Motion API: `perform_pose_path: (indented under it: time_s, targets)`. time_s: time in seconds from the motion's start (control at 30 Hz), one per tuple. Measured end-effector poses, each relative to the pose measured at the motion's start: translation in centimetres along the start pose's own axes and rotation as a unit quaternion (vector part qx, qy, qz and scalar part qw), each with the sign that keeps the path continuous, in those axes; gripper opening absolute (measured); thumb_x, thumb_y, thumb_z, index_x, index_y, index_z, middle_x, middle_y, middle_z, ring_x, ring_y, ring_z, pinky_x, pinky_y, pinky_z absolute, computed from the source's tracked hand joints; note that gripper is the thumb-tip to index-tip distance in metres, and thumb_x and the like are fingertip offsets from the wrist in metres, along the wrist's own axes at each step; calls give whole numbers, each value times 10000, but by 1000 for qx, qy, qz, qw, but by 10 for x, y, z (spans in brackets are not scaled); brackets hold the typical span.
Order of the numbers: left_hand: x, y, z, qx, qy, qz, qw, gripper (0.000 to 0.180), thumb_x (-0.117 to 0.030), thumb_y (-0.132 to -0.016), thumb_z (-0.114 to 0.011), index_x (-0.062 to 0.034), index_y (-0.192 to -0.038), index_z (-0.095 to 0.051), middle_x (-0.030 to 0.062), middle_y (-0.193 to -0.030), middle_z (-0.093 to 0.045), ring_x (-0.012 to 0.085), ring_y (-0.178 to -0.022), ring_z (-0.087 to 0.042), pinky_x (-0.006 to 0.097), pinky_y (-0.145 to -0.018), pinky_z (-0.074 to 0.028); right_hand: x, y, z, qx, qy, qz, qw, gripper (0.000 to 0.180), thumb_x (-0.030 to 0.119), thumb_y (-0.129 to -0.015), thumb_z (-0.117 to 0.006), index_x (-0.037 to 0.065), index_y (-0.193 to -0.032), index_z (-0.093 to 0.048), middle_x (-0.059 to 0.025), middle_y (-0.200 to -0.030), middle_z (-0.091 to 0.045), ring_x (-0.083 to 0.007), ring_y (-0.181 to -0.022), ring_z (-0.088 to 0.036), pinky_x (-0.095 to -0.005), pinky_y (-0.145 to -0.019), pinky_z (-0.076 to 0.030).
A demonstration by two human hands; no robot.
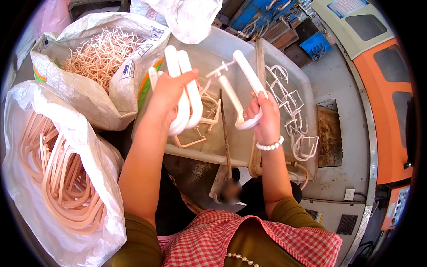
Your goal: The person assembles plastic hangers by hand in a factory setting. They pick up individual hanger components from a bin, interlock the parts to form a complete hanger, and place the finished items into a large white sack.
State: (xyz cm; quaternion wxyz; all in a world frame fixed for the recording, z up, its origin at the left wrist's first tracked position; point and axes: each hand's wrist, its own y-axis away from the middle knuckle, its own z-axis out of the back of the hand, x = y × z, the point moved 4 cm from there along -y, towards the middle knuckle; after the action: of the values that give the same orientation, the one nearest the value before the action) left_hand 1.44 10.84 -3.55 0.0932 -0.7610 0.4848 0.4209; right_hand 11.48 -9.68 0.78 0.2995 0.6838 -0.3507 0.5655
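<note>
Both clamped: left hand (169,95) on curved white pieces (192,95), right hand (263,111) on U-shaped piece (250,72); firm grip best, thin runner (216,71) unsnagged.

Left — two sacks (100,151); centre — tub (209,157), under held pieces (194,107); right: machine (387,124)

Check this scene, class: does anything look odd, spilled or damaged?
The white U-shaped piece in the right hand has a thin, branched stem jutting at its open end; that looks odd because the white pieces in the left hand show none.
</note>
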Motion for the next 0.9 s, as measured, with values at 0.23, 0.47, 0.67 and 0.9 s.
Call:
perform_pose_path:
  time_s: [0.23, 0.47, 0.67, 0.9]
  targets:
    - [23, 21, -31, 182, 197, 142, 953, 323, -201, -877, -632, 14, -1109, -568, 132, -1018, -639, 225, -947, -623, 348, -868, -494, -31, 32, -44, 30, 338, 185, 922, 283, 199, -994, -415, -13, -1173, -471, -74, -896, -585, -127, -812, -554, -278, -743, -456]
    - [32, 35, -42, 200, 174, 149, 953, 299, -129, -867, -634, 21, -1111, -546, 153, -990, -634, 246, -890, -641, 383, -787, -542, -53, 46, -22, 43, 282, 192, 939, 356, 274, -1008, -371, -15, -1179, -490, -111, -1030, -598, -155, -938, -559, -314, -856, -442]
    - [-2, 45, -27, 204, 78, 115, 969, 357, -160, -813, -674, 41, -1080, -549, 157, -924, -638, 251, -822, -646, 371, -757, -541, -6, -4, 58, -78, 283, 184, 938, 277, 219, -954, -495, 14, -1132, -552, -67, -919, -604, -155, -876, -587, -307, -818, -480]
    - [-7, 62, -30, 317, -2, 96, 944, 458, -177, -688, -753, 39, -1030, -538, 184, -801, -623, 281, -699, -639, 372, -613, -536, -20, -40, 73, 80, 526, 179, 828, 749, 75, -777, -689, 149, -1425, -322, -150, -1361, -425, -264, -1237, -449, -359, -1005, -407]
